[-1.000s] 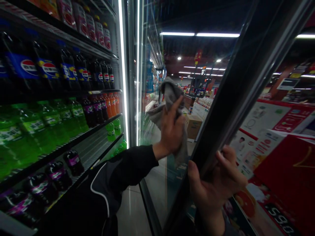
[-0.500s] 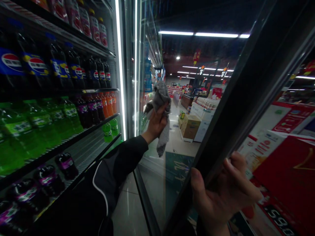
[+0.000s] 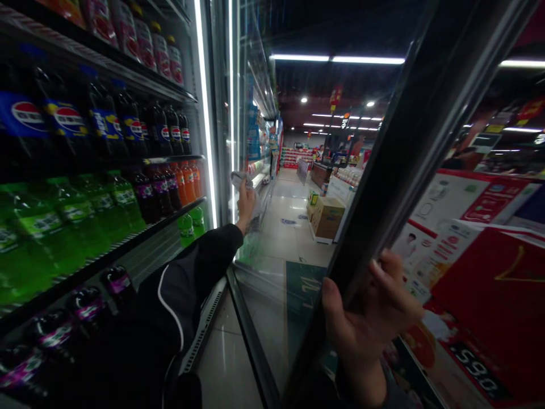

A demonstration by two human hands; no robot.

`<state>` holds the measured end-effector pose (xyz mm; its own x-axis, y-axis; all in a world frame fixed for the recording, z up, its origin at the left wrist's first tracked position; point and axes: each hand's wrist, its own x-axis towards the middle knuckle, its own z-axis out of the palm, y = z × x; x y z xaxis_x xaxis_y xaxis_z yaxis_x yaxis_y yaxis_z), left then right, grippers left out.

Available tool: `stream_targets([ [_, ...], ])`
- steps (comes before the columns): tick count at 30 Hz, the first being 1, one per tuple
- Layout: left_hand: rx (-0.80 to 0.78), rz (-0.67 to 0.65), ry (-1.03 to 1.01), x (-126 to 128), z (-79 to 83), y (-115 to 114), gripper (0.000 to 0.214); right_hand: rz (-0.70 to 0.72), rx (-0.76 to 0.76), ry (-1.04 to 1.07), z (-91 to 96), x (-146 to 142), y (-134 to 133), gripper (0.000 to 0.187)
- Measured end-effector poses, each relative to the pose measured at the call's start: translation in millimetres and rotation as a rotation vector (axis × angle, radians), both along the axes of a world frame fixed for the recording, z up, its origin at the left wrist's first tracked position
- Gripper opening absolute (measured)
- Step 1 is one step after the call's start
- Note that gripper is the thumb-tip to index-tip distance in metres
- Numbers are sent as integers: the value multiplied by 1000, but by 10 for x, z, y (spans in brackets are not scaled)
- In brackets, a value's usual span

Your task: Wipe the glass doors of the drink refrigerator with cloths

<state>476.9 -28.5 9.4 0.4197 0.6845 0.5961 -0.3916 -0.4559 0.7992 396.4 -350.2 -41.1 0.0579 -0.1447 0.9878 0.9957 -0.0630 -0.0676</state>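
A glass cooler door stands swung open, and my right hand grips its black frame from the near side. My left hand, in a black sleeve, reaches out at full stretch beside the lit edge of the cooler. It holds a crumpled grey cloth against the glass, and part of the cloth is hidden behind the fingers. Inside the cooler, Pepsi bottles and green soda bottles stand on the shelves to the left of my arm.
Shelves of bottled drinks fill the cooler at left. A tiled aisle floor runs ahead past stacked cardboard boxes. A red and white promotional display stands close behind the door at right.
My left hand has moved left and farther out with the cloth, and the cloth now looks smaller and more bunched. My right hand stays on the door frame.
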Motion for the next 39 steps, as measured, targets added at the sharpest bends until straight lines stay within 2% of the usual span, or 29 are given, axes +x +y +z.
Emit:
stream_targets([
  [2, -45, 7, 7, -42, 93, -237, 51, -9, 2, -10, 2, -10, 8, 85],
  [4, -12, -17, -46, -155, 156, -554, 50, -25, -3, -34, 11, -21, 14, 87],
  [10, 310, -203, -284, -812, 161, -1570, 52, -54, -9, -74, 50, -76, 41, 90],
  [12, 416, -260, -302, -961, 125, -1760, 54, -74, -13, -79, 52, -96, 52, 88],
  [14, 484, -269, -319, -993, 85, -1823, 58, -85, -12, -66, 44, -113, 58, 84],
  [17, 553, -201, -345, -857, 18, -1721, 60, -45, -10, -27, 15, -118, 53, 83],
  [21, 697, -126, -368, -583, -105, -1441, 60, 24, 4, -24, -18, -85, 27, 90],
  [24, 720, -108, -342, -386, -210, -1184, 59, 13, 17, 2, -17, -55, 6, 89],
  [26, 638, -111, -299, -233, -271, -953, 63, 12, 27, 27, -8, -33, -4, 88],
  [30, 354, -77, -218, 76, -352, -375, 80, 34, 44, 24, 5, 43, -21, 87],
  [33, 243, -49, -203, 207, -361, -29, 78, 36, 40, 32, 6, 105, -38, 85],
  [36, 162, -41, -193, 233, -289, 74, 78, 50, 43, 39, 8, 134, -43, 82],
  [39, 105, -25, -198, 161, -125, -128, 77, 77, 37, 31, 12, 126, -29, 80],
])
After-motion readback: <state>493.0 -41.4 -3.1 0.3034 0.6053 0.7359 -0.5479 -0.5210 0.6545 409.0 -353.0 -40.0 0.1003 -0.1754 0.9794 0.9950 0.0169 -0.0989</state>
